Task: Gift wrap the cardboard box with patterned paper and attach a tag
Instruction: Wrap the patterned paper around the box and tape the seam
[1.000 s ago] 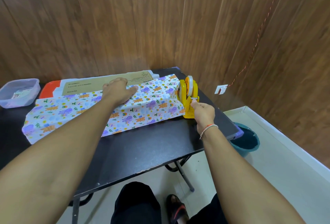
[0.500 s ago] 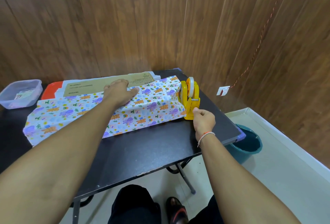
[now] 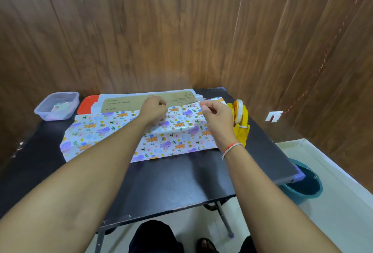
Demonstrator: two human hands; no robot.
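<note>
Cardboard box (image 3: 139, 102) lies lengthwise along the counter's (image 3: 181, 182) far edge, patterned paper (image 3: 113, 129) lapping its near side. Left hand (image 3: 154, 109) presses the paper's seam with curled fingers; right hand (image 3: 217, 115), just beside, apparently pinches tape.

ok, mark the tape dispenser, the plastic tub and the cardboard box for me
tape dispenser (image 3: 241, 129): head view, on its yellow body below the roll.
plastic tub (image 3: 58, 105): head view, on its near clear wall.
cardboard box (image 3: 125, 104): head view, on the bare brown top, left of the hands.
</note>
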